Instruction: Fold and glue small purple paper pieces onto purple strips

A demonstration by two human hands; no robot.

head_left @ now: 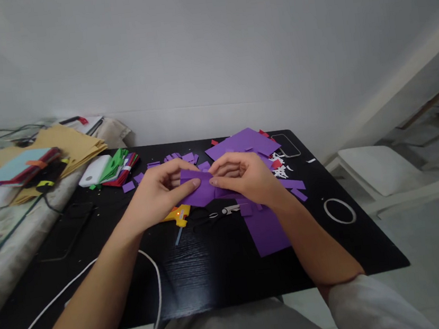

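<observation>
Both hands pinch one piece of purple paper (201, 192) above the middle of the black table. My left hand (163, 189) has its thumb on the paper's near face and its fingers behind. At the right part, my right hand (247, 176) grips the same way, thumb in front. A crease or seam shows between the two thumbs. Below my left hand lies a yellow glue gun (180, 214) with a glue stick poking out. Beside it are pliers (229, 210), partly hidden. Under my right forearm rests a larger purple sheet (267, 233).
Purple scraps (128, 187) and a purple sheet (246, 142) lie toward the back of the black table (201, 273). A white ring (340, 210) sits at right. A white cable (157, 279) loops at front left. Brown envelopes (69, 145) and green paper pieces (114, 164) lie left.
</observation>
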